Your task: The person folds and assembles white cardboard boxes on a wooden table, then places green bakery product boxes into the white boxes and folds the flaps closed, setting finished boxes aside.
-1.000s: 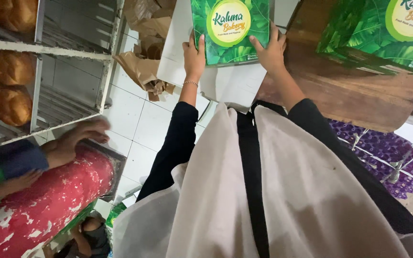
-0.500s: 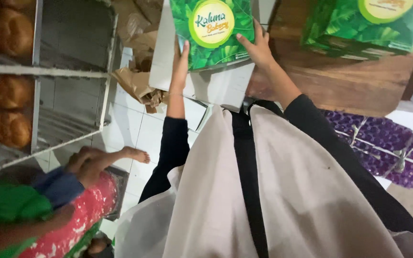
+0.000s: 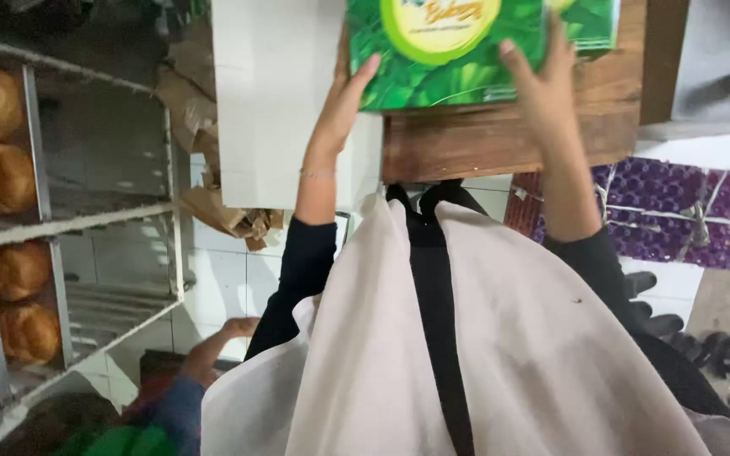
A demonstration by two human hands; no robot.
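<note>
1. While both arms reach up, the left hand (image 3: pixel 341 105) lies flat, fingers spread, against the left edge of a green leaf-printed cardboard box with a yellow round label (image 3: pixel 458 51); the right hand (image 3: pixel 542 84) presses its right side the same way.
2. That box sits on a brown wooden shelf board (image 3: pixel 509 139), its near edge at the board's front edge, with a white panel (image 3: pixel 289 101) just to its left.
3. Neither hand wraps the box; it is pinched between open palms. Uneven pressure could let it tip forward off the board.
4. Below left, another person's hand (image 3: pixel 230 333) rests near a metal rack of round golden bread loaves (image 3: pixel 6 169), under where a falling box might land.
</note>
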